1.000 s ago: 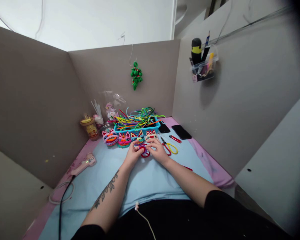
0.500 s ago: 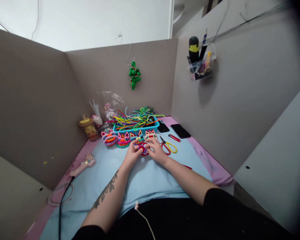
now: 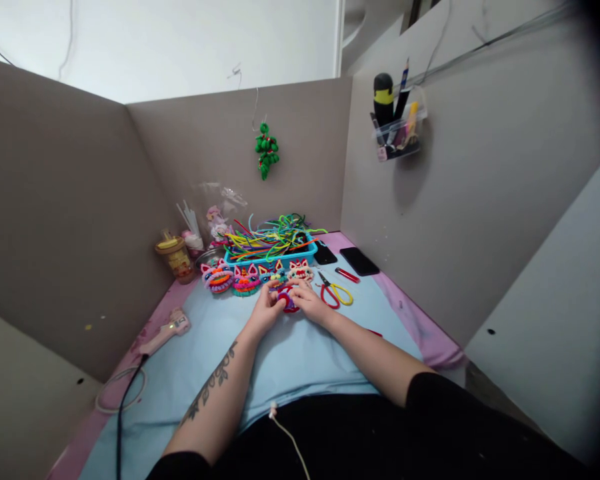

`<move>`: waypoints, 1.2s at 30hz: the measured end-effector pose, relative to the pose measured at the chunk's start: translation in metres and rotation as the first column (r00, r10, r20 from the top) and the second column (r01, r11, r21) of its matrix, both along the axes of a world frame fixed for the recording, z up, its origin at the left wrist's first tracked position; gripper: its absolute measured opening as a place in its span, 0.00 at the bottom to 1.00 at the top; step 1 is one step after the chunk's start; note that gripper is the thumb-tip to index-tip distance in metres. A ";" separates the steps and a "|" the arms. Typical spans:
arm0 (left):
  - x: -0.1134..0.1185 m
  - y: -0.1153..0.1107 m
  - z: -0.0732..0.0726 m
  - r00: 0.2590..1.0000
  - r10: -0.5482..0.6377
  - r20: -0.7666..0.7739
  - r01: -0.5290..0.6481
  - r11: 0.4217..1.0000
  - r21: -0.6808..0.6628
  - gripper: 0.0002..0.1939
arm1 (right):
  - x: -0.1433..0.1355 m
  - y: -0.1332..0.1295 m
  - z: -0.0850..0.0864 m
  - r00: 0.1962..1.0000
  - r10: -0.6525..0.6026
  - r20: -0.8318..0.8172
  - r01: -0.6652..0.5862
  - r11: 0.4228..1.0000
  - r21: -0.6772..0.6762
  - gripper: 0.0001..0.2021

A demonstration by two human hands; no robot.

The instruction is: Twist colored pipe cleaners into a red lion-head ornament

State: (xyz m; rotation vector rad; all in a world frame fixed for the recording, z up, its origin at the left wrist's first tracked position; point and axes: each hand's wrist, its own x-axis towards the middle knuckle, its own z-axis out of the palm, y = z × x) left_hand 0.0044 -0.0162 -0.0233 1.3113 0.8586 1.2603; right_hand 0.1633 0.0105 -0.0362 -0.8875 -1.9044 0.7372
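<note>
Between my two hands is a small red and purple pipe-cleaner piece (image 3: 289, 301), partly covered by fingers. My left hand (image 3: 266, 307) pinches its left side, with the thumb across the front. On its right side, my right hand (image 3: 307, 301) has its fingers closed around the edge. Just beyond the hands stand several finished pipe-cleaner animal heads (image 3: 245, 281) in a row, with pointed ears and bright stripes. Scissors (image 3: 336, 293) with one red and one yellow handle lie open to the right of my right hand.
A blue basket (image 3: 270, 262) heaped with pipe cleaners (image 3: 265, 240) stands behind the heads. Two dark phones (image 3: 360, 261) and a red cutter (image 3: 347, 275) lie right. At left are a glue gun (image 3: 167, 331) with its cord and a lidded cup (image 3: 176, 259). Grey partitions (image 3: 240, 147) enclose the table.
My right hand's fingers have shifted slightly over the red and purple piece, and more of its right side shows. My left hand keeps its hold. The whole view has drifted a little.
</note>
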 end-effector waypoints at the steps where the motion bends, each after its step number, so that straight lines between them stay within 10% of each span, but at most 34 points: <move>1: 0.000 0.000 0.000 1.000 -0.009 -0.009 0.009 1.000 -0.002 0.33 | 0.000 0.000 0.000 1.000 0.015 -0.008 -0.015 1.000 -0.012 0.09; 36: -0.006 -0.002 0.010 0.988 -0.003 0.152 0.037 0.973 -0.227 0.32 | 0.004 -0.007 0.012 0.997 -0.040 -0.061 0.052 0.977 0.205 0.03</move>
